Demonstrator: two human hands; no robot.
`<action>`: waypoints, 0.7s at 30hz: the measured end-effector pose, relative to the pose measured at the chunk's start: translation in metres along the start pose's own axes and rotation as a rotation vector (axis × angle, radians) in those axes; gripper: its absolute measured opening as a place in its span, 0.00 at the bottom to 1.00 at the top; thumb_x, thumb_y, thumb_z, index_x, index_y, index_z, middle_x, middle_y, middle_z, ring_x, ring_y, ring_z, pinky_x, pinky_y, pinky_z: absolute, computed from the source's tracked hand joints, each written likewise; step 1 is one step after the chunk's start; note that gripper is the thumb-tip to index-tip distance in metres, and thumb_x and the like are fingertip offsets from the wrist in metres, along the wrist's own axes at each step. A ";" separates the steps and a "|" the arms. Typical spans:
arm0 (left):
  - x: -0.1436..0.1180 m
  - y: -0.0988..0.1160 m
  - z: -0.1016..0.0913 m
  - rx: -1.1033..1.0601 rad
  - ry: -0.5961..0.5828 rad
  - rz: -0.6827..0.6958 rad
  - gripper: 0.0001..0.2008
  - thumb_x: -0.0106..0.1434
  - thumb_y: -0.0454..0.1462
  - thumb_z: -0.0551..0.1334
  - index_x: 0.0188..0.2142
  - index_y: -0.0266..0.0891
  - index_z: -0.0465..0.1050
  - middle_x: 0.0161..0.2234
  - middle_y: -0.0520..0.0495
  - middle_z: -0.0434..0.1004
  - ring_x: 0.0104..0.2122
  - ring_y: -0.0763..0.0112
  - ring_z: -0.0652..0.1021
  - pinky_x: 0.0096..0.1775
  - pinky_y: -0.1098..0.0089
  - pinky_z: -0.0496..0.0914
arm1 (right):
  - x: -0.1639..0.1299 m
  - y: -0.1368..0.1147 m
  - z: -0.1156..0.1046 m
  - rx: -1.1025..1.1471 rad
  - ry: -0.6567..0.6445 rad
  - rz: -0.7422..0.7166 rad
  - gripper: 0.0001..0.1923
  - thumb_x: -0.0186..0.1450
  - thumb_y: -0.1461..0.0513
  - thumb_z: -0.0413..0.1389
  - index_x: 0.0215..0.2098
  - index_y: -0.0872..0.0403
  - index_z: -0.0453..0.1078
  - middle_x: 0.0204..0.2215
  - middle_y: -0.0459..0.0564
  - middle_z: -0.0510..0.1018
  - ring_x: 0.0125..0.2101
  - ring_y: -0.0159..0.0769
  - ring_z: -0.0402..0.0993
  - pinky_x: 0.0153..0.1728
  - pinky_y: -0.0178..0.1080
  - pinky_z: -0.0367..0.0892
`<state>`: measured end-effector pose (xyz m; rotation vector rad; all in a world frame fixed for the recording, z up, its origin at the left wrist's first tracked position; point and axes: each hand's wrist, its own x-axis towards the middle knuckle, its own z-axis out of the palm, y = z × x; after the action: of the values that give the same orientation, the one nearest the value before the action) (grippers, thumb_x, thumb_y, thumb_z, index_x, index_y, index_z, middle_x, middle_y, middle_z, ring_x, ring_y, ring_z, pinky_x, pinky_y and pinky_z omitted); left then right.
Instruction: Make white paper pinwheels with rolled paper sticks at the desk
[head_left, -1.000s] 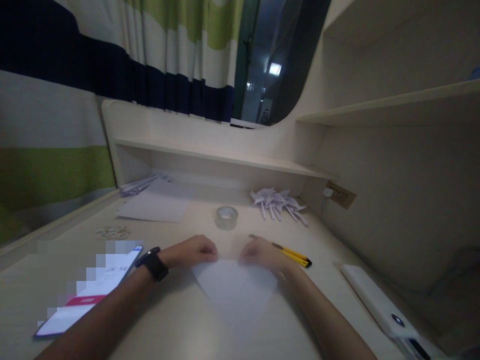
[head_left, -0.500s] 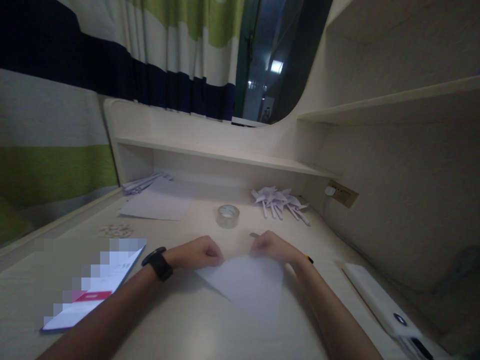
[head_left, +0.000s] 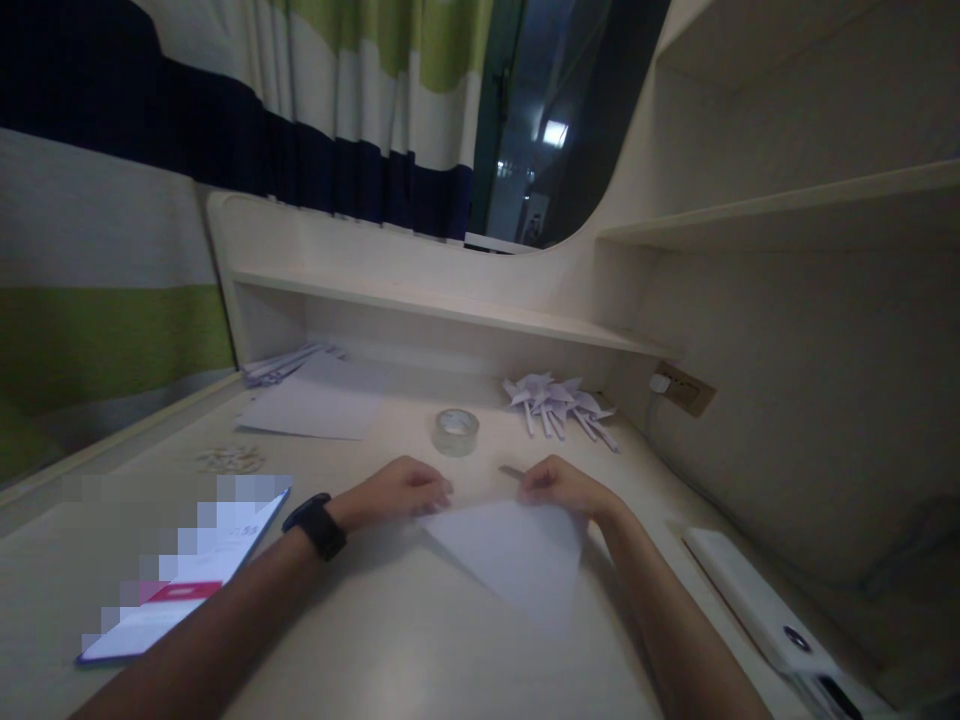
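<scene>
My right hand (head_left: pixel 559 485) pinches the upper edge of a white sheet of paper (head_left: pixel 510 560), which looks folded into a triangular shape and is tilted over the desk. My left hand (head_left: pixel 409 492), wearing a black watch (head_left: pixel 319 525), is just above the paper's left corner; its fingers are loosely curled, with the tips apart and no paper visibly between them. The grey tip of a thin tool (head_left: pixel 511 471) sticks out beside my right fingers; the rest of it is hidden behind the hand. A roll of clear tape (head_left: pixel 456 432) stands beyond my hands.
Several paper pinwheels (head_left: pixel 559 402) lie at the back right. Paper sheets (head_left: pixel 315 400) and rolled paper sticks (head_left: pixel 289 365) are at the back left. Small pieces (head_left: pixel 231 459) lie near a lit tablet (head_left: pixel 195 580). A white device (head_left: pixel 750 590) stands at the right edge.
The paper has shifted to the right with my right hand. My left hand has loosened its fingers and come off the paper's left corner.
</scene>
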<state>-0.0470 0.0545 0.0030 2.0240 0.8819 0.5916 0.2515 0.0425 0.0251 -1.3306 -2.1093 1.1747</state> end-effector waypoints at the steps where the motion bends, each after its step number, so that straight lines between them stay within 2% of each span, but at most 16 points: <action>1: 0.001 0.003 0.005 0.045 -0.026 0.052 0.21 0.63 0.48 0.55 0.30 0.32 0.77 0.27 0.45 0.79 0.26 0.69 0.75 0.26 0.74 0.63 | 0.002 -0.003 0.006 0.007 0.002 -0.017 0.13 0.53 0.55 0.61 0.26 0.58 0.77 0.22 0.47 0.76 0.23 0.31 0.67 0.25 0.32 0.61; 4: 0.002 0.007 0.016 0.134 -0.071 0.148 0.19 0.63 0.45 0.56 0.28 0.33 0.77 0.23 0.50 0.75 0.23 0.72 0.71 0.25 0.75 0.58 | 0.004 -0.012 0.021 0.016 0.001 -0.064 0.12 0.54 0.56 0.60 0.25 0.58 0.77 0.21 0.47 0.75 0.23 0.30 0.66 0.24 0.31 0.61; 8: 0.002 0.004 0.019 0.190 -0.115 0.163 0.15 0.60 0.42 0.59 0.26 0.33 0.78 0.20 0.51 0.73 0.21 0.74 0.69 0.24 0.75 0.57 | 0.004 -0.018 0.028 -0.006 -0.041 -0.099 0.10 0.55 0.59 0.58 0.25 0.57 0.77 0.21 0.46 0.76 0.23 0.31 0.67 0.25 0.32 0.61; 12: -0.002 0.004 0.008 0.181 -0.131 0.155 0.15 0.60 0.42 0.59 0.27 0.34 0.78 0.22 0.50 0.75 0.22 0.74 0.70 0.26 0.76 0.60 | 0.002 -0.015 0.020 -0.002 -0.090 -0.127 0.10 0.54 0.59 0.59 0.27 0.58 0.78 0.22 0.46 0.77 0.24 0.31 0.69 0.28 0.33 0.63; 17: -0.004 0.000 -0.009 0.179 -0.128 0.139 0.14 0.59 0.42 0.59 0.26 0.34 0.77 0.23 0.50 0.76 0.23 0.73 0.71 0.28 0.75 0.61 | -0.007 -0.011 -0.001 0.091 -0.110 -0.032 0.10 0.52 0.58 0.60 0.26 0.59 0.78 0.20 0.46 0.76 0.22 0.31 0.69 0.28 0.34 0.65; 19: -0.004 -0.003 -0.015 0.167 -0.124 0.128 0.13 0.59 0.42 0.60 0.27 0.34 0.77 0.24 0.49 0.77 0.25 0.71 0.72 0.29 0.75 0.62 | -0.011 -0.010 -0.007 0.164 -0.062 -0.021 0.11 0.52 0.58 0.61 0.26 0.59 0.77 0.21 0.47 0.77 0.23 0.31 0.70 0.28 0.35 0.65; 21: -0.004 -0.004 -0.019 0.135 -0.075 0.095 0.14 0.59 0.43 0.60 0.27 0.34 0.77 0.25 0.48 0.77 0.26 0.70 0.73 0.29 0.74 0.63 | -0.011 -0.008 -0.011 0.238 0.078 -0.021 0.11 0.52 0.58 0.62 0.27 0.60 0.77 0.22 0.49 0.77 0.23 0.32 0.71 0.29 0.35 0.66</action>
<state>-0.0638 0.0625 0.0099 2.2047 0.8029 0.5160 0.2602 0.0360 0.0394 -1.2224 -1.8591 1.2972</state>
